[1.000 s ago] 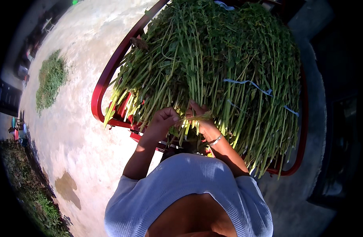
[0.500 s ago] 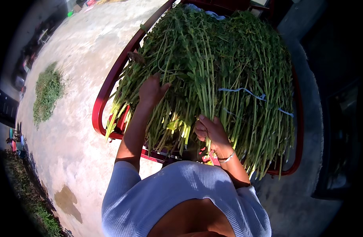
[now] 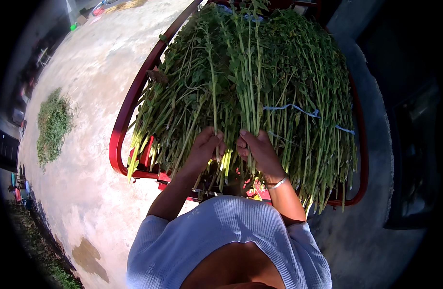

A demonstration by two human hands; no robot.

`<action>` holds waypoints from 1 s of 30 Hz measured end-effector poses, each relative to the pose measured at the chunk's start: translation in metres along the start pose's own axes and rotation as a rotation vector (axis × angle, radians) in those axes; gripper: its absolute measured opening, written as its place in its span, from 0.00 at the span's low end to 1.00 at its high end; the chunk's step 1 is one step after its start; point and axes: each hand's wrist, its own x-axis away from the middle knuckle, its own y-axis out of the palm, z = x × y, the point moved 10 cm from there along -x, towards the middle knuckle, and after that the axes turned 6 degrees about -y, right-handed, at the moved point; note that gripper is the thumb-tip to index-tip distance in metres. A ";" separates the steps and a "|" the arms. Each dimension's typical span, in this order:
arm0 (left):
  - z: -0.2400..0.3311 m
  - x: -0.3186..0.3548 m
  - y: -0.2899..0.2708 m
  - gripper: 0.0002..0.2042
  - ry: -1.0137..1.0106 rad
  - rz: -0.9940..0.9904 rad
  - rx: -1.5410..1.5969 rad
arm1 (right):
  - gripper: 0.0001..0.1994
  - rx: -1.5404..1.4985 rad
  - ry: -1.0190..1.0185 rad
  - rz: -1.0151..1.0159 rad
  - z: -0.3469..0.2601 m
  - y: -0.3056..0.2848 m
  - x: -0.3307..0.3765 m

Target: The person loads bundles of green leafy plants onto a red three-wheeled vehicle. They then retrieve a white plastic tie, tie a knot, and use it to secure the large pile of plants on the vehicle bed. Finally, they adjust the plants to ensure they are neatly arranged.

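While the head view looks down past your forearms, your left hand (image 3: 207,146) is closed around the lower part of a single leafy stalk (image 3: 214,91), and your right hand (image 3: 255,148) grips a small bunch of stalks (image 3: 250,91) just beside it. Both holds sit low, probably because the barer stems give a firm grip and leave the leafy tops free. Those tops extend over a broad pile of green plants (image 3: 298,62), many with pale ends toward you, which likely keeps them easy to grasp. A red rail (image 3: 119,132) curves around the pile's left side, seemingly to contain it. On the right, a blue strip (image 3: 316,114) crosses the stems; whether it ties them, you cannot tell.
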 end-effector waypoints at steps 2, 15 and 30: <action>-0.018 0.015 0.023 0.07 0.008 -0.013 0.035 | 0.12 0.180 0.015 0.069 0.025 -0.012 -0.024; -0.010 0.008 0.037 0.16 0.113 0.136 -1.508 | 0.14 0.143 0.115 0.187 0.088 -0.051 -0.027; 0.138 -0.236 -0.151 0.13 0.307 1.133 -1.665 | 0.07 -0.104 0.216 0.007 0.073 -0.017 -0.019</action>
